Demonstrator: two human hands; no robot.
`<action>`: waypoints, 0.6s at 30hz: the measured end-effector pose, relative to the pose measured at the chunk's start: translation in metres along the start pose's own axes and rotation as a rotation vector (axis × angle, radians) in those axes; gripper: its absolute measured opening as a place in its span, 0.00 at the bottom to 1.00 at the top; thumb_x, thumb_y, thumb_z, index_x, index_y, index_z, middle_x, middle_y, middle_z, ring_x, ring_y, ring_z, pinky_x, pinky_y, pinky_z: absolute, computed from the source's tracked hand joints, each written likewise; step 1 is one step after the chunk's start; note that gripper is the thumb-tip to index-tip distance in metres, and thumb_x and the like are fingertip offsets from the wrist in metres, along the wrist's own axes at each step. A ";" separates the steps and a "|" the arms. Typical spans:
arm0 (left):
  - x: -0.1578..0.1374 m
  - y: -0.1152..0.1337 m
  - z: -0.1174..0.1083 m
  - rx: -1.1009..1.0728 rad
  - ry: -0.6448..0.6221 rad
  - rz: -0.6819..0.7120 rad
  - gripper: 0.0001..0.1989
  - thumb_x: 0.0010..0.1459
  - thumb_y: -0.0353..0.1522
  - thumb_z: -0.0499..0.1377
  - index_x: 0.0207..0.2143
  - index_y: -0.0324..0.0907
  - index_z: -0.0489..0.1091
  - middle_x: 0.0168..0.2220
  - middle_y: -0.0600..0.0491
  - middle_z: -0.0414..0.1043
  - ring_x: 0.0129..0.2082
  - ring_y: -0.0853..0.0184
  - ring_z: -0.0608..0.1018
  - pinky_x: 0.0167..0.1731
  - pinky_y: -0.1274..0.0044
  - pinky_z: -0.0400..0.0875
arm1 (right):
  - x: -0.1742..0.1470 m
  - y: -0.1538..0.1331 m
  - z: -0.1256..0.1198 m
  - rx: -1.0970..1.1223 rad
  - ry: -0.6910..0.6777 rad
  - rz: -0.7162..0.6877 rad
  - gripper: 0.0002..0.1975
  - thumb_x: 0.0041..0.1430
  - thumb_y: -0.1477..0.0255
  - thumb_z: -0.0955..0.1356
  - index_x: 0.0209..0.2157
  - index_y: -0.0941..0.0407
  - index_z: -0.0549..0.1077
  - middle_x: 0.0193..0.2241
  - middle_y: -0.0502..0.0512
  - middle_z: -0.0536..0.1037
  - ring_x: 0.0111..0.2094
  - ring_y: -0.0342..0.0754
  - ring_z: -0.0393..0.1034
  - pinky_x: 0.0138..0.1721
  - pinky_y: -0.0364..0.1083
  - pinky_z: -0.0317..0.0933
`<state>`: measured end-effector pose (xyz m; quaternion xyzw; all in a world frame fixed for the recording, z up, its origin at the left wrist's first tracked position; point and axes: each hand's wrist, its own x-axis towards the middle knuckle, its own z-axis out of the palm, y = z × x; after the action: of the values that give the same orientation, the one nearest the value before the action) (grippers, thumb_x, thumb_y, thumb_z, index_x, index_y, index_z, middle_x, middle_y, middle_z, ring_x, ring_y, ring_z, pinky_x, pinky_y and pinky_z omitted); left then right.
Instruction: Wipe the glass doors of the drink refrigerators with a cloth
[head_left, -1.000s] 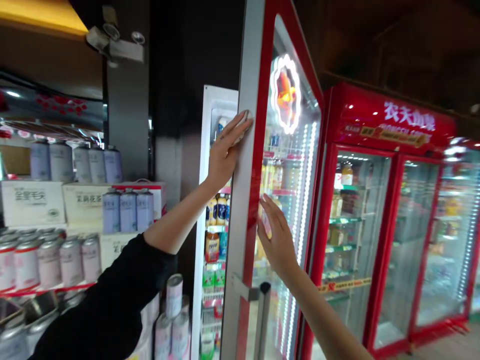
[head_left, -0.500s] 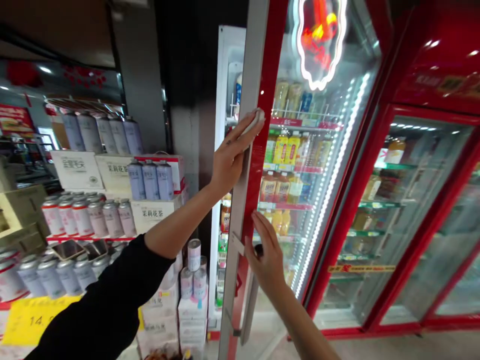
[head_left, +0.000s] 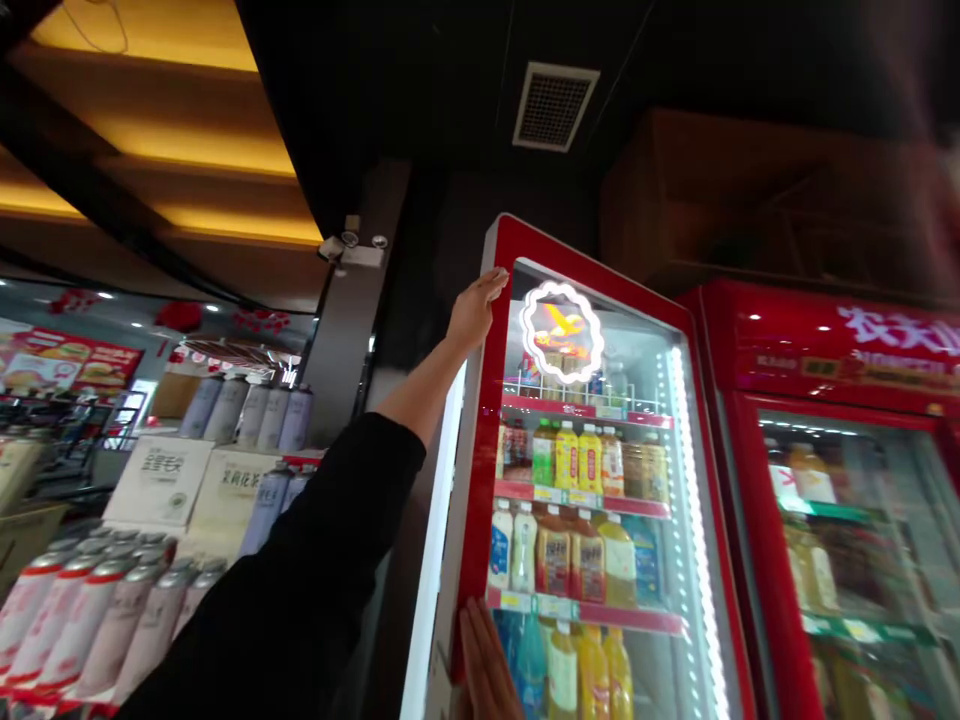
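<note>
My left hand (head_left: 474, 312) is raised high against the left edge of the red-framed glass fridge door (head_left: 487, 440). Its fingers are closed round what looks like a folded white cloth, mostly hidden by the hand and pressed to the frame near the top corner. Lower down, at the bottom of the view, my right hand (head_left: 487, 665) lies on the same red frame with its fingers stretched out flat. The door stands ajar, with bright light along its left side. Behind the glass are shelves of drink bottles (head_left: 568, 458) and a lit round sign (head_left: 561, 332).
To the left, silver and pink cans (head_left: 112, 600) and white cartons (head_left: 155, 478) are stacked. A second red fridge (head_left: 847, 400) stands at the right. A security light (head_left: 362, 256) and a ceiling vent (head_left: 556, 106) are above.
The view has tilted upward, showing the door's top and the ceiling. My left hand has slid up the frame towards its top corner. My right hand remains lower on the frame, fingers now flat.
</note>
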<state>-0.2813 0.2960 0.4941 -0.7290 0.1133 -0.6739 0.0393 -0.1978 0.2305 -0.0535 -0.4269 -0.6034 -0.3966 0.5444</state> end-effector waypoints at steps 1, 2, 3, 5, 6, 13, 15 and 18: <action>-0.006 -0.004 0.000 -0.008 0.004 -0.017 0.33 0.69 0.18 0.49 0.67 0.47 0.77 0.74 0.54 0.72 0.76 0.62 0.72 0.78 0.63 0.67 | 0.011 -0.003 -0.003 -0.001 0.010 -0.003 0.42 0.75 0.73 0.61 0.81 0.30 0.45 0.67 0.49 0.78 0.63 0.65 0.78 0.53 0.65 0.87; -0.014 -0.009 0.001 -0.027 0.012 -0.033 0.34 0.67 0.17 0.48 0.68 0.46 0.76 0.74 0.54 0.71 0.75 0.62 0.72 0.77 0.64 0.68 | 0.026 -0.005 -0.008 -0.001 0.016 -0.043 0.39 0.76 0.71 0.58 0.82 0.33 0.45 0.69 0.51 0.76 0.64 0.65 0.77 0.52 0.63 0.87; -0.024 -0.014 0.002 -0.053 0.022 -0.047 0.35 0.67 0.16 0.48 0.69 0.45 0.75 0.74 0.53 0.71 0.75 0.63 0.73 0.76 0.65 0.69 | 0.044 -0.006 -0.014 -0.019 0.005 -0.088 0.37 0.77 0.69 0.57 0.82 0.37 0.46 0.71 0.55 0.73 0.66 0.65 0.75 0.52 0.63 0.87; -0.046 -0.026 0.005 -0.112 0.040 -0.079 0.35 0.66 0.16 0.48 0.69 0.43 0.74 0.75 0.52 0.70 0.74 0.64 0.73 0.76 0.65 0.70 | 0.092 -0.003 -0.024 -0.072 -0.097 -0.075 0.40 0.77 0.70 0.60 0.83 0.40 0.42 0.78 0.55 0.63 0.75 0.63 0.63 0.63 0.64 0.80; -0.057 -0.032 0.006 -0.136 0.045 -0.099 0.35 0.66 0.16 0.48 0.69 0.43 0.74 0.75 0.53 0.70 0.74 0.64 0.74 0.76 0.65 0.69 | 0.119 0.002 -0.026 -0.091 -0.099 -0.082 0.41 0.77 0.72 0.59 0.83 0.40 0.39 0.79 0.53 0.60 0.77 0.62 0.58 0.67 0.65 0.76; -0.114 -0.075 0.009 -0.147 0.008 -0.207 0.34 0.68 0.18 0.51 0.68 0.49 0.76 0.75 0.58 0.69 0.76 0.64 0.71 0.79 0.64 0.64 | 0.294 0.059 0.002 -0.189 -0.138 0.023 0.38 0.77 0.74 0.56 0.83 0.55 0.43 0.83 0.59 0.51 0.84 0.55 0.38 0.83 0.64 0.46; -0.123 -0.090 0.009 -0.136 -0.012 -0.228 0.33 0.69 0.19 0.52 0.69 0.50 0.75 0.75 0.59 0.69 0.76 0.63 0.71 0.79 0.63 0.64 | 0.322 0.072 0.012 -0.242 -0.193 0.034 0.38 0.76 0.74 0.55 0.83 0.57 0.45 0.83 0.59 0.50 0.84 0.54 0.37 0.83 0.63 0.45; -0.131 -0.116 0.012 -0.110 -0.043 -0.273 0.34 0.68 0.19 0.52 0.70 0.50 0.74 0.75 0.59 0.69 0.76 0.62 0.71 0.78 0.64 0.65 | 0.348 0.089 0.026 -0.298 -0.242 0.027 0.38 0.76 0.73 0.56 0.83 0.60 0.46 0.84 0.60 0.47 0.84 0.55 0.36 0.83 0.62 0.45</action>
<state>-0.2647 0.4366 0.3896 -0.7530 0.0489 -0.6499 -0.0904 -0.1370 0.3130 0.2917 -0.5555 -0.5933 -0.4198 0.4040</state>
